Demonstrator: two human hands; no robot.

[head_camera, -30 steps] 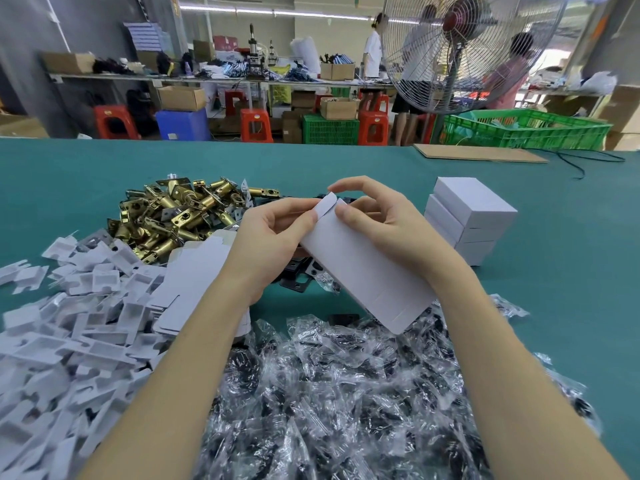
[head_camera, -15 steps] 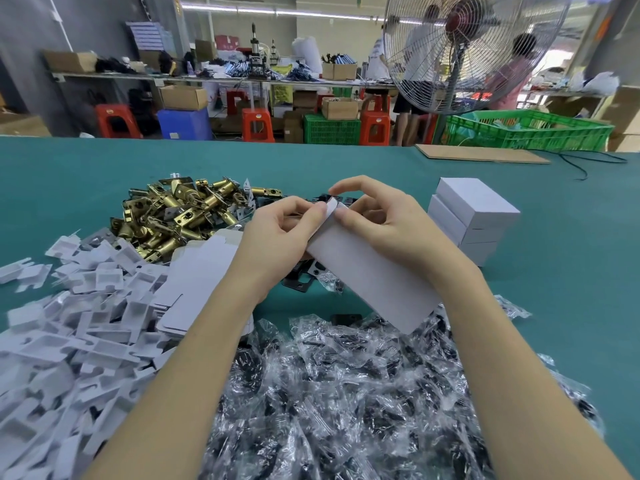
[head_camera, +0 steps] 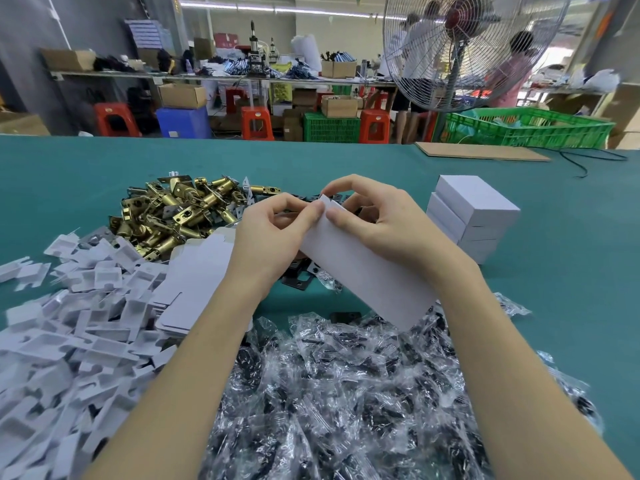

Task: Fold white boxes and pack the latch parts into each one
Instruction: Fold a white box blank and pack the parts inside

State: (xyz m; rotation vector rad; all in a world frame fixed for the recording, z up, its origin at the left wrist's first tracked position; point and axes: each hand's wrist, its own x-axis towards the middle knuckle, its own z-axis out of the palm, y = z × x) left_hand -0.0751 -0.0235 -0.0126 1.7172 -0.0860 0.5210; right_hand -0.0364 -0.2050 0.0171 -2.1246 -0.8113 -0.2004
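Observation:
I hold a flat white box blank (head_camera: 363,271) above the green table, tilted down to the right. My left hand (head_camera: 273,233) pinches its top flap from the left; my right hand (head_camera: 384,223) grips the same end from the right, thumb on the face. A heap of brass latch parts (head_camera: 180,213) lies behind my left hand. More flat blanks (head_camera: 197,271) are stacked under my left wrist. Black latch plates (head_camera: 298,278) lie below the blank, partly hidden.
Folded white boxes (head_camera: 474,213) are stacked at the right. White cardboard inserts (head_camera: 69,327) cover the left side. Clear bags with black parts (head_camera: 346,393) fill the near middle. A cardboard sheet (head_camera: 481,152), green crate (head_camera: 526,128) and standing fan (head_camera: 460,43) stand beyond the table.
Both hands stay at the blank's top end; the fingers have shifted slightly on the flap, and the blank sits at nearly the same tilt.

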